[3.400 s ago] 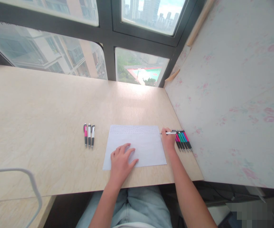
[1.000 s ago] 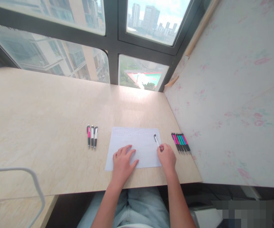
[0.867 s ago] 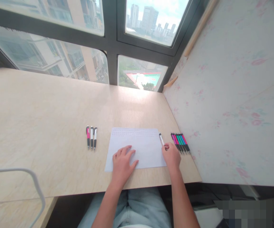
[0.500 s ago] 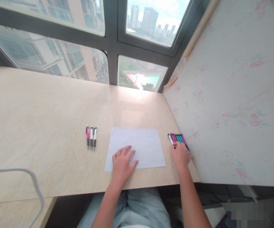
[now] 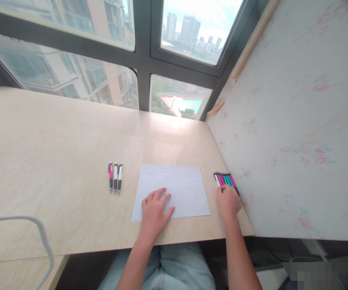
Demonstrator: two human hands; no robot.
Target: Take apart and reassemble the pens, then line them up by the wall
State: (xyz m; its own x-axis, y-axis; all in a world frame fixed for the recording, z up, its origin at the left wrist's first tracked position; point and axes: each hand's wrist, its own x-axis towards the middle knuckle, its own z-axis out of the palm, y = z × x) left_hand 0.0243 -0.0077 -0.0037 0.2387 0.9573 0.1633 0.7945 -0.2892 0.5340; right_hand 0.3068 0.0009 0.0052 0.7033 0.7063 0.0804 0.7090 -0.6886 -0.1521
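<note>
My left hand (image 5: pixel 155 209) lies on a sheet of paper (image 5: pixel 186 197), fingers spread and holding nothing. Several lines of handwriting run along the sheet's top edge. To the right, my right hand (image 5: pixel 228 200) is closed, its fingertips pinching the lower part of a white pen (image 5: pixel 217 179) at the left end of a tight row. In that row several coloured pens (image 5: pixel 226 178), purple, green, blue and pink, lie side by side; the hand hides most of their lower ends.
Left of the sheet, a pink pen (image 5: pixel 110 176) and two white pens (image 5: pixel 118 177) lie parallel on the marble-patterned desk (image 5: pixel 56 161). A white cable (image 5: pixel 38 223) curves over the left front. A flowered wall (image 5: pixel 282 141) bounds the right side, and windows (image 5: pixel 188 96) stand behind.
The white pen at my right hand has straightened and now sits closer in line with the coloured row. My left hand has stayed in place; the view has tipped slightly.
</note>
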